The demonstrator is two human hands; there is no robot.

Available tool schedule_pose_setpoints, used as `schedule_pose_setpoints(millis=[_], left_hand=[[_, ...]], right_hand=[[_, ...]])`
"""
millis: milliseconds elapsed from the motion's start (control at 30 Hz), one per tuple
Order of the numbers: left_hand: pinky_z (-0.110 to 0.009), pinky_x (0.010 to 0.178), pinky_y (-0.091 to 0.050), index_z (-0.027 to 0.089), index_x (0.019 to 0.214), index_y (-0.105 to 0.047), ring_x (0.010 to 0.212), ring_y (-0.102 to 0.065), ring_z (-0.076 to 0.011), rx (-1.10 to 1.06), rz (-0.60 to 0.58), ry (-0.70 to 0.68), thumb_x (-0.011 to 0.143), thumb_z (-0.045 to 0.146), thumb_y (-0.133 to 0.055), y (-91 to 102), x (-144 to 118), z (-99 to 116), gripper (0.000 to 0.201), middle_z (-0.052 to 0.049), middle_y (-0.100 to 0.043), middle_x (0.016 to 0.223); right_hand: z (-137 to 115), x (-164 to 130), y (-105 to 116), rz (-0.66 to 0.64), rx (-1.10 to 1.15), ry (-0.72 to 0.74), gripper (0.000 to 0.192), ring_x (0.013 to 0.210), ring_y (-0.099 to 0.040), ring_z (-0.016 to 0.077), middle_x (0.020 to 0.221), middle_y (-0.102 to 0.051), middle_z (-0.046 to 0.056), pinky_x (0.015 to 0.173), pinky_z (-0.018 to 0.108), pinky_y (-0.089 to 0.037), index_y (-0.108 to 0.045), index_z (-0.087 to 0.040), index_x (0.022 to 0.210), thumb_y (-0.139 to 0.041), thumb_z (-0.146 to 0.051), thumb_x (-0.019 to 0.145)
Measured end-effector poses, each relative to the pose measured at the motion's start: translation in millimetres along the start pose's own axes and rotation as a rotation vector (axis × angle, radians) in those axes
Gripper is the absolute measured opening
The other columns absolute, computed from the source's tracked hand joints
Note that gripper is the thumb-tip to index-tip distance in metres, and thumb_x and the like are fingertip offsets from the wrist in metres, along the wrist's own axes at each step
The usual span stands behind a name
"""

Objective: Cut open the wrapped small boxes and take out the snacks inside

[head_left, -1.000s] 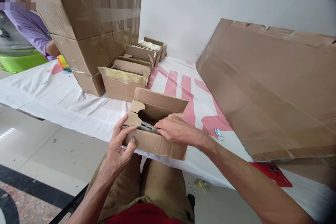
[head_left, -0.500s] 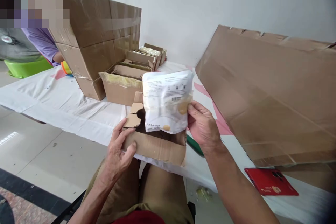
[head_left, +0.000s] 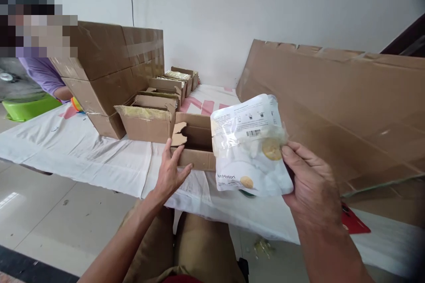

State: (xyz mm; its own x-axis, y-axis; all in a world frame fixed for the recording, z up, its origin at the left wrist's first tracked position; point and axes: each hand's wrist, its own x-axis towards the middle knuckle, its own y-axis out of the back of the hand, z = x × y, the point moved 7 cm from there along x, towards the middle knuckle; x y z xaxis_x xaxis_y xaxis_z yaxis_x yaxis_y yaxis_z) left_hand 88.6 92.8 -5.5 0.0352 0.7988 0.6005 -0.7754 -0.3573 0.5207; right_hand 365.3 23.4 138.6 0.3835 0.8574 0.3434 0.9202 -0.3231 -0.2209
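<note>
Head view: we look down over a table (head_left: 109, 163) covered in white cloth with pink marks, its near edge above the person's knees.
Right hand: we see the right hand (head_left: 312, 177) closed on a pouch (head_left: 249, 146), thumb in front, pinching its right side.
Pouch: it is up in the air over the table's near edge, slightly tilted, hiding the right part of the open box (head_left: 199, 159) from us; its printed side, with a barcode and round yellow pictures, faces us.
Left hand: the left hand (head_left: 171, 170) is spread fairly wide, fingertips at the box's left end, thumb near its front wall; we see nothing gripped in it.
Open box: it stands by the near edge, a torn flap at its left end; we cannot see all of its inside.
Green thing: a dark green thing (head_left: 247, 193) shows just below the pouch, mostly hidden.
Row of boxes: more open boxes (head_left: 144, 124) run from beside the open box toward the table's far edge.
Box stack: taped closed boxes (head_left: 109, 84) rise left of that row.
Right side: a large brown carton (head_left: 332, 110) takes up the table's right part; a red phone (head_left: 357, 221) lies by the near edge, partly behind the right hand's wrist.
Co-worker: we see a purple sleeve (head_left: 43, 75) beyond the stack, beside a green basin (head_left: 31, 108).
</note>
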Motion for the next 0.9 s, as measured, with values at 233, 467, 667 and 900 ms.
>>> schedule_pose_setpoints(millis=[233, 467, 667, 900], left_hand=[[-0.067, 0.123, -0.034, 0.031, 0.165, -0.03, 0.161, -0.025, -0.0413, -0.073, 0.129, -0.167, 0.094, 0.035, -0.07, 36.4, -6, 51, 0.082, -0.019, -0.014, 0.177], [-0.062, 0.119, -0.043, 0.027, 0.164, -0.032, 0.157, -0.037, -0.0394, -0.092, 0.177, -0.365, 0.087, 0.028, -0.08, 34.0, -48, 106, 0.091, -0.023, -0.033, 0.17], [-0.051, 0.097, -0.063, 0.016, 0.123, -0.071, 0.107, -0.076, -0.0316, -0.832, 0.185, 0.303, 0.086, 0.038, -0.076, 47.9, -15, 63, 0.043, -0.013, -0.079, 0.112], [-0.055, 0.084, -0.067, 0.016, 0.113, -0.074, 0.093, -0.079, -0.0377, -1.236, -0.119, 0.544, 0.063, 0.043, -0.088, 72.8, 5, 75, 0.058, -0.01, -0.081, 0.088]], right_hand=[[22, -11, 6, 0.072, 0.082, -0.171, 0.032, 0.054, -0.063, 0.0142, 0.066, -0.071, -0.003, 0.051, 0.026, -0.054, -0.076, -0.023, 0.078, -0.096, -0.041, 0.06], [52, -40, -48, -0.061, 0.204, -0.254, 0.029, 0.047, -0.047, 0.0084, 0.065, -0.064, -0.005, 0.041, 0.02, -0.039, -0.073, -0.022, 0.085, -0.09, -0.042, 0.072], [7, -56, -59, -0.251, 0.083, 0.133, 0.023, 0.118, -0.067, 0.0234, 0.119, -0.075, 0.006, 0.099, 0.038, -0.057, -0.079, -0.026, 0.1, -0.072, -0.048, 0.096], [29, -32, -63, -0.429, 0.054, -0.096, 0.061, 0.1, -0.073, 0.0239, 0.117, -0.076, 0.007, 0.082, 0.037, -0.062, -0.073, -0.026, 0.121, -0.085, -0.066, 0.077]])
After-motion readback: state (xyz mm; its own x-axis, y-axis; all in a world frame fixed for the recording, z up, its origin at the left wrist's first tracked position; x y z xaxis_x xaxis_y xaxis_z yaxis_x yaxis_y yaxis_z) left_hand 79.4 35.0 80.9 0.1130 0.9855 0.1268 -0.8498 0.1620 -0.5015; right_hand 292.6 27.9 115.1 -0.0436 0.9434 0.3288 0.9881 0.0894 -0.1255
